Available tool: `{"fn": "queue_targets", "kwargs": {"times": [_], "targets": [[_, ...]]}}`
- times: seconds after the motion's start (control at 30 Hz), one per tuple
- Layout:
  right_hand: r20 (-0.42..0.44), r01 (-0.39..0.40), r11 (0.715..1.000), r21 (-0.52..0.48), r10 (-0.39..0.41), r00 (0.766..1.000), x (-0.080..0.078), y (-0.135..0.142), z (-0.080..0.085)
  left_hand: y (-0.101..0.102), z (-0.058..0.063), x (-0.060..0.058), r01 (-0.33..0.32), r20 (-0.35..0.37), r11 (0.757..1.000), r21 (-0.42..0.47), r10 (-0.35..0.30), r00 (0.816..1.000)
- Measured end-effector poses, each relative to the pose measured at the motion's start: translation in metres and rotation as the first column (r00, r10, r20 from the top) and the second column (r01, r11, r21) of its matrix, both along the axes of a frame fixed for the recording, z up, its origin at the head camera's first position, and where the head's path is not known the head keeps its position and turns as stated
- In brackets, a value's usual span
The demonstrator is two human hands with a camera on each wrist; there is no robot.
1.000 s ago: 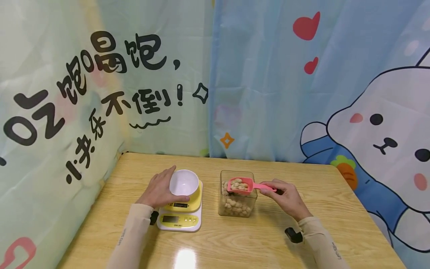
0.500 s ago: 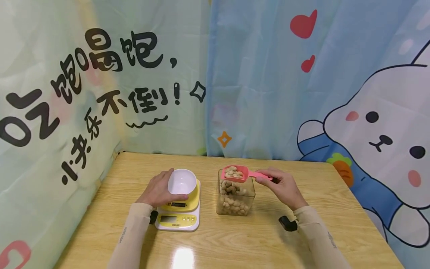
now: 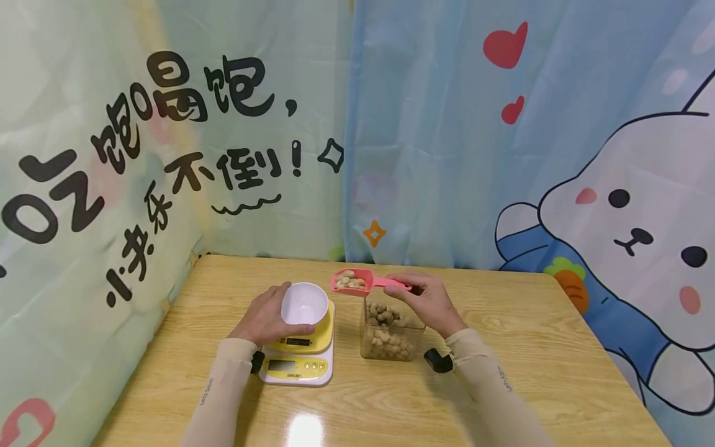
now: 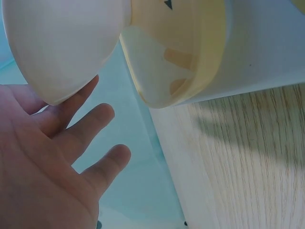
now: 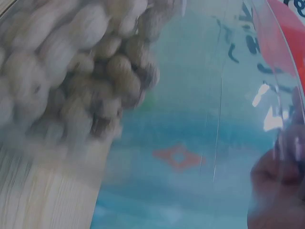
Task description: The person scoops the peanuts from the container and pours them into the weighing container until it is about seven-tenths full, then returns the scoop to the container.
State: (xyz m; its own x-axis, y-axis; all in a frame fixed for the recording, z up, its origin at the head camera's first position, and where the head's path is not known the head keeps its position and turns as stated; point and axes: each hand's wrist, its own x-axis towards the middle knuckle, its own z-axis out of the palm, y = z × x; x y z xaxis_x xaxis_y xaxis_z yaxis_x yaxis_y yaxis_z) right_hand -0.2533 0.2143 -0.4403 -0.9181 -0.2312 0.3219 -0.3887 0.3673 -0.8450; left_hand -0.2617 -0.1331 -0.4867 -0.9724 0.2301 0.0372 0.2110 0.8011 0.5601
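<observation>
My left hand holds a small white bowl by its side, thumb at the front and fingers behind. Under the bowl is a yellow and white kitchen scale. In the left wrist view some fingertips stand apart from the bowl. My right hand pinches the handle of a pink scoop, which carries peanuts in the shell. The scoop is held above the far left of a clear square container, to the right of the bowl. More peanuts lie inside that container.
Everything stands on a wood-grain table. Printed curtains hang along its back and left side. A gap of bare table separates the scale from the container.
My right hand has lifted the loaded scoop out of the container and moved it left, towards the bowl. The left hand keeps its hold on the bowl.
</observation>
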Motion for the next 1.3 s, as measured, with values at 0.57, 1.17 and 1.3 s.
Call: {"fn": "queue_targets", "kwargs": {"times": [0.57, 1.17, 1.3], "targets": [[0.029, -0.13, 0.96, 0.249, 0.127, 0.991, -0.019, -0.05, -0.001, 0.003, 0.0, -0.002, 0.005, 0.002, 1.0, -0.014, -0.005, 1.0], [0.012, -0.226, 0.853, 0.47, 0.251, 0.968, -0.024, -0.066, 0.025, 0.001, 0.003, -0.001, 0.01, 0.012, 1.0, -0.015, -0.01, 1.0], [-0.005, -0.231, 0.853, 0.467, 0.263, 0.965, -0.022, -0.065, 0.024, 0.0, 0.001, 0.001, 0.009, 0.013, 1.0, -0.014, -0.008, 1.0]]}}
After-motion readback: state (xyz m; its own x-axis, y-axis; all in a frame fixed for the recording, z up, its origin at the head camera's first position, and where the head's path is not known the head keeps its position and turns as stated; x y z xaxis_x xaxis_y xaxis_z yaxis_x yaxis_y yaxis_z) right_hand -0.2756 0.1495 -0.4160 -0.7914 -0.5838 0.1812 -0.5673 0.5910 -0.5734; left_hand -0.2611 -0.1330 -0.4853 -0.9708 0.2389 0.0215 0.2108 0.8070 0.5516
